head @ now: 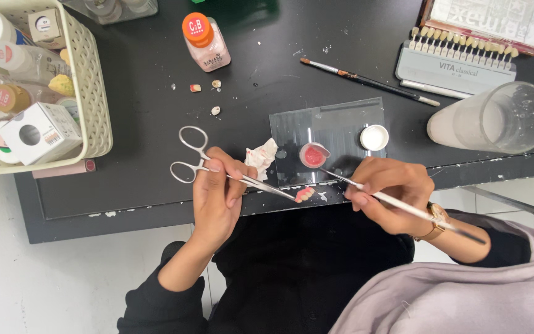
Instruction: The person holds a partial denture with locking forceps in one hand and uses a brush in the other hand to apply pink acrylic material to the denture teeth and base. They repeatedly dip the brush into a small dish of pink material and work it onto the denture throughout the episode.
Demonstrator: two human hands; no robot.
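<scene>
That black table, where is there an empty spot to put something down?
The black table is bare between the basket and the orange-capped bottle, and in front of the basket, left of the forceps. It is crowded around the glass slab, brush, shade guide and cup.

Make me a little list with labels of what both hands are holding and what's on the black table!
left hand: holds silver forceps gripping a small pink tooth piece
right hand: holds a thin brush, tip at the pink paste
glass slab: under the paste and a white cap
table: basket of jars, orange-capped bottle, cup
</scene>
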